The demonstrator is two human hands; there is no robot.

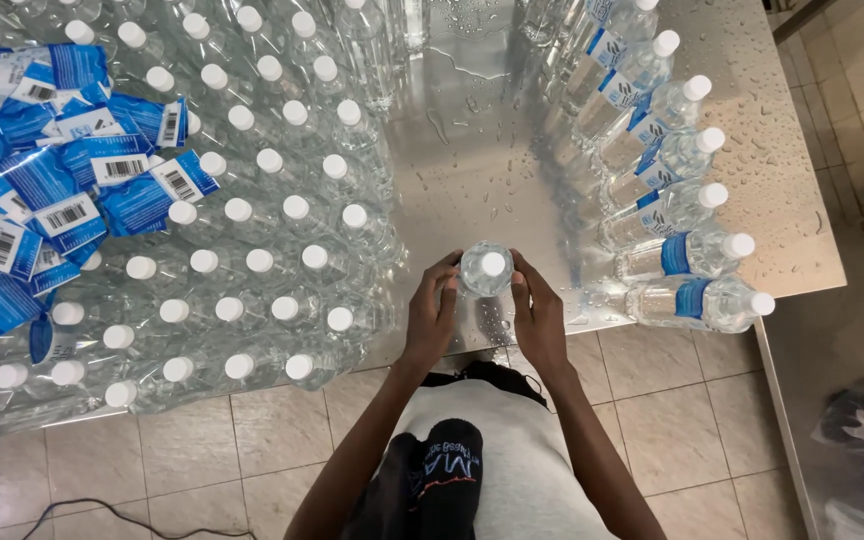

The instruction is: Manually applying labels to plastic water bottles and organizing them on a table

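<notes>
A clear plastic water bottle (486, 268) with a white cap stands upright near the front edge of a wet steel table (472, 150). My left hand (432, 312) wraps its left side and my right hand (538, 318) wraps its right side. The bottle carries no label that I can see. Both hands touch it at the shoulder, just below the cap.
Several unlabelled capped bottles (282, 210) stand packed in rows at the left. A heap of blue labels (47, 185) lies on top of them at far left. Labelled bottles (687, 255) lie on their sides at the right. Below is tiled floor (252, 440).
</notes>
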